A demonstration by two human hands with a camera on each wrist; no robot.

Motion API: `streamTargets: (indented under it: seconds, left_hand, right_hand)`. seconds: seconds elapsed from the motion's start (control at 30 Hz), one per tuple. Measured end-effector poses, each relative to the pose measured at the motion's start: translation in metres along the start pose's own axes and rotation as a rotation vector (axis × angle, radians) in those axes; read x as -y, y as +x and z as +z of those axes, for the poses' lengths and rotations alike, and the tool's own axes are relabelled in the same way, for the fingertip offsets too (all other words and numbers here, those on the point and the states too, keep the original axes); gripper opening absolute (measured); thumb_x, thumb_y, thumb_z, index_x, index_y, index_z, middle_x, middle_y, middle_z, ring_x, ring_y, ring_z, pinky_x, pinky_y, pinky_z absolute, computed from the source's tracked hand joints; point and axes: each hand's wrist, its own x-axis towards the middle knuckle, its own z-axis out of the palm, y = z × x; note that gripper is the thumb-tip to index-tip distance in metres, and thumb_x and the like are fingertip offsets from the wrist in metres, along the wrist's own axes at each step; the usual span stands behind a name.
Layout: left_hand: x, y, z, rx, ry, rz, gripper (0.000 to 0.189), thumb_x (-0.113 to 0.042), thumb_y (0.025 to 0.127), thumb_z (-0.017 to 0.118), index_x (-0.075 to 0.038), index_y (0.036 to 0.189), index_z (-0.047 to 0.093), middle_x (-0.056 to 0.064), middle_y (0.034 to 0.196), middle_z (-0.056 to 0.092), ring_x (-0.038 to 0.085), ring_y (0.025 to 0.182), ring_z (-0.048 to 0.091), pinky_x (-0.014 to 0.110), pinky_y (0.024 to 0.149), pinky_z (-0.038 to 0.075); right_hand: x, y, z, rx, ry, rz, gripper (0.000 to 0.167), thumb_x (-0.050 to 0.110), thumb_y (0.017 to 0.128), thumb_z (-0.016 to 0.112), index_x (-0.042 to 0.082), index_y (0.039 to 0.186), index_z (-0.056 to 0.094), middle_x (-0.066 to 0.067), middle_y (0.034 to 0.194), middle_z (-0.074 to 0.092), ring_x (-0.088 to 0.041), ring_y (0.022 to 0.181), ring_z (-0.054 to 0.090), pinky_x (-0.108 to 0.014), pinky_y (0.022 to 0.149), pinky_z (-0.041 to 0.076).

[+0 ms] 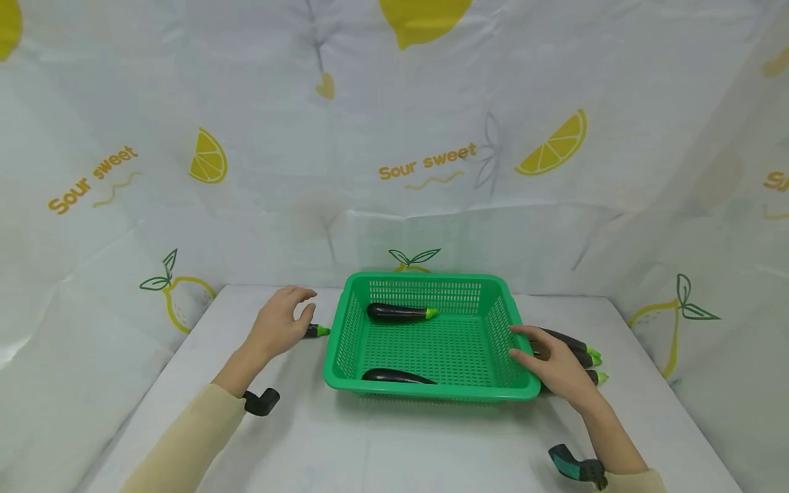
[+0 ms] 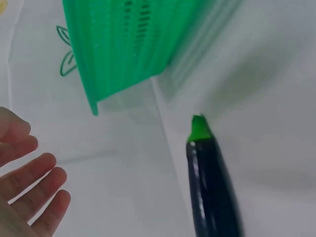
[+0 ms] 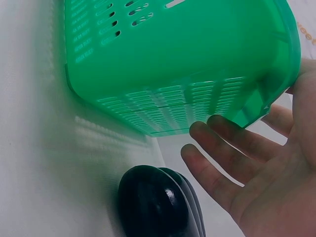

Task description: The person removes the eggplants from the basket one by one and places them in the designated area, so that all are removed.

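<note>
A green plastic basket [image 1: 431,392] stands in the middle of the table with two eggplants inside, one at the back [image 1: 397,313] and one by the front wall [image 1: 394,375]. My left hand [image 1: 279,320] is left of the basket, fingers apart and holding nothing. Close to it lies another eggplant [image 2: 212,182], its green stem toward the basket; the hand hides most of it in the head view. My right hand [image 1: 557,363] holds the basket's right rim, thumb and forefinger over it, the other fingers outside. Eggplants [image 3: 153,202] lie under and beside that hand.
The eggplants [image 1: 570,340] on the right lie close together against the basket's outer side, stems pointing right. A white table [image 1: 394,452] bears everything. Lemon-printed white sheeting [image 1: 271,226] rises behind and at both sides.
</note>
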Motion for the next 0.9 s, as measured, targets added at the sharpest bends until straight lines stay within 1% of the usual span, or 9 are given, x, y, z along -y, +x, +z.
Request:
streamTargets:
  seconds: [0.17, 0.3, 0.5, 0.67, 0.8, 0.9]
  left_hand:
    - [-0.017, 0.002, 0.001, 0.003, -0.019, 0.04, 0.024, -0.01, 0.097, 0.062, 0.0, 0.117, 0.07, 0.015, 0.118, 0.067, 0.035, 0.112, 0.062, 0.052, 0.091, 0.052]
    - [-0.029, 0.006, 0.001, 0.002, -0.028, 0.082, 0.022, -0.01, 0.097, 0.064, 0.0, 0.117, 0.07, 0.015, 0.116, 0.067, 0.035, 0.111, 0.062, 0.051, 0.09, 0.052]
    - [-0.042, 0.009, 0.004, 0.029, -0.057, 0.117, 0.022, -0.012, 0.097, 0.065, -0.001, 0.116, 0.07, 0.012, 0.115, 0.066, 0.033, 0.11, 0.062, 0.05, 0.089, 0.052]
    - [-0.052, 0.011, 0.008, 0.052, -0.08, 0.152, 0.023, -0.013, 0.097, 0.067, -0.001, 0.116, 0.07, 0.011, 0.115, 0.066, 0.031, 0.111, 0.062, 0.048, 0.092, 0.052]
    - [-0.06, 0.013, 0.012, 0.076, -0.096, 0.183, 0.023, -0.013, 0.097, 0.068, -0.002, 0.117, 0.069, 0.011, 0.115, 0.066, 0.03, 0.112, 0.062, 0.047, 0.093, 0.052]
    - [-0.066, 0.014, 0.015, 0.108, -0.112, 0.2, 0.023, -0.014, 0.097, 0.068, -0.004, 0.117, 0.069, 0.009, 0.115, 0.066, 0.029, 0.112, 0.061, 0.046, 0.093, 0.052]
  right_hand:
    - [0.001, -0.001, 0.001, 0.004, 0.003, 0.003, 0.058, 0.033, 0.1, 0.066, 0.005, 0.148, 0.05, -0.028, 0.148, 0.046, -0.049, 0.124, 0.056, -0.051, 0.09, 0.053]
    - [0.001, -0.001, 0.0, 0.003, 0.005, -0.001, 0.058, 0.033, 0.1, 0.066, 0.005, 0.148, 0.05, -0.028, 0.148, 0.046, -0.049, 0.124, 0.055, -0.051, 0.09, 0.053]
    - [-0.001, 0.001, 0.0, -0.001, -0.007, -0.007, 0.058, 0.034, 0.101, 0.066, 0.004, 0.147, 0.05, -0.027, 0.147, 0.047, -0.047, 0.123, 0.057, -0.042, 0.087, 0.054]
    - [-0.002, 0.001, 0.0, -0.002, -0.002, -0.004, 0.058, 0.034, 0.1, 0.066, 0.004, 0.147, 0.05, -0.027, 0.147, 0.048, -0.048, 0.123, 0.057, -0.035, 0.085, 0.054]
    - [-0.003, 0.001, -0.001, -0.001, -0.003, 0.002, 0.058, 0.034, 0.1, 0.066, 0.005, 0.148, 0.05, -0.027, 0.147, 0.048, -0.048, 0.123, 0.057, -0.031, 0.084, 0.053]
    - [-0.002, 0.0, 0.0, 0.0, -0.002, 0.004, 0.058, 0.034, 0.1, 0.066, 0.005, 0.148, 0.05, -0.027, 0.147, 0.048, -0.048, 0.123, 0.057, -0.031, 0.084, 0.053]
